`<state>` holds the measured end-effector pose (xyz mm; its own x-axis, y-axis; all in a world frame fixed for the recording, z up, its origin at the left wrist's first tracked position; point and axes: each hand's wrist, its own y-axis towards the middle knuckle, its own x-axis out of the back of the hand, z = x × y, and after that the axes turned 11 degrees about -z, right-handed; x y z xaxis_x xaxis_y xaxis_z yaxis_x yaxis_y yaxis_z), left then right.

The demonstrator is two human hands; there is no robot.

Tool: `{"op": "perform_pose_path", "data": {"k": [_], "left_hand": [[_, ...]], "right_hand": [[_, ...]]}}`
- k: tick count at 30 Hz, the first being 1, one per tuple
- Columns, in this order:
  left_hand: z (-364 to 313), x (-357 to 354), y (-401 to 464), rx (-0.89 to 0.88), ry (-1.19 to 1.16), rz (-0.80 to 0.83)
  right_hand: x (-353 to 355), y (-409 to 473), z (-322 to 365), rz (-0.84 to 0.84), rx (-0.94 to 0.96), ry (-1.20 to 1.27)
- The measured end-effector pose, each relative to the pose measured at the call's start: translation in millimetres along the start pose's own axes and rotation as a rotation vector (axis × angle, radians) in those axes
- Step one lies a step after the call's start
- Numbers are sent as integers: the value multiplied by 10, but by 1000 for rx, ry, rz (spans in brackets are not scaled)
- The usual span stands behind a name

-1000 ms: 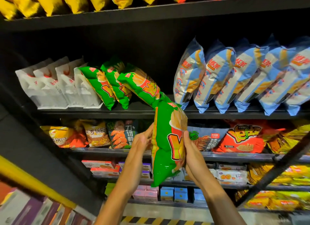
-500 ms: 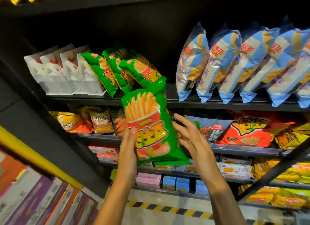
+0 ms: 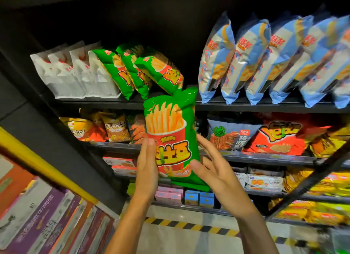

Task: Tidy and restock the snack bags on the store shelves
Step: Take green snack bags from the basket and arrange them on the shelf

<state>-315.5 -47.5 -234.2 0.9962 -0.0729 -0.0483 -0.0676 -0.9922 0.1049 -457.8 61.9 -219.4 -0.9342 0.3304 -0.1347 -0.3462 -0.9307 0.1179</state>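
A green fries snack bag [image 3: 170,132] is upright in front of the shelves, its printed face towards me and its top corner just below the upper shelf edge [image 3: 246,107]. My left hand [image 3: 147,166] holds its left edge, fingers laid along the front. My right hand [image 3: 214,172] has spread, straight fingers behind the bag's right side and its thumb on the lower front. On that shelf, up and left of the held bag, three matching green bags [image 3: 159,71] lean to the left. A dark gap [image 3: 189,64] lies between them and the blue bags.
White bags [image 3: 72,73] stand left of the green ones and several blue bags [image 3: 265,60] lean at the right. The lower shelves hold orange and yellow snack bags [image 3: 280,136] and small boxes [image 3: 191,197]. A slanted black upright [image 3: 62,140] borders the left.
The bag has turned from edge-on to face me and has risen towards the upper shelf. My right hand came off it half a second ago and is back on its right side.
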Motion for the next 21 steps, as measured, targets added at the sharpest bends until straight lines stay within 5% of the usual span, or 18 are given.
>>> {"op": "perform_pose_path", "data": {"k": [4, 7, 15, 21], "left_hand": [[5, 152, -21, 5, 5, 262], [-68, 230, -88, -25, 36, 433], [-363, 290, -140, -198, 69, 249], [-459, 281, -223, -214, 96, 222]], "right_hand": [[23, -24, -55, -299, 55, 17], [68, -26, -30, -342, 23, 17], [100, -157, 100, -246, 245, -57], [29, -208, 134, -112, 459, -371]]}}
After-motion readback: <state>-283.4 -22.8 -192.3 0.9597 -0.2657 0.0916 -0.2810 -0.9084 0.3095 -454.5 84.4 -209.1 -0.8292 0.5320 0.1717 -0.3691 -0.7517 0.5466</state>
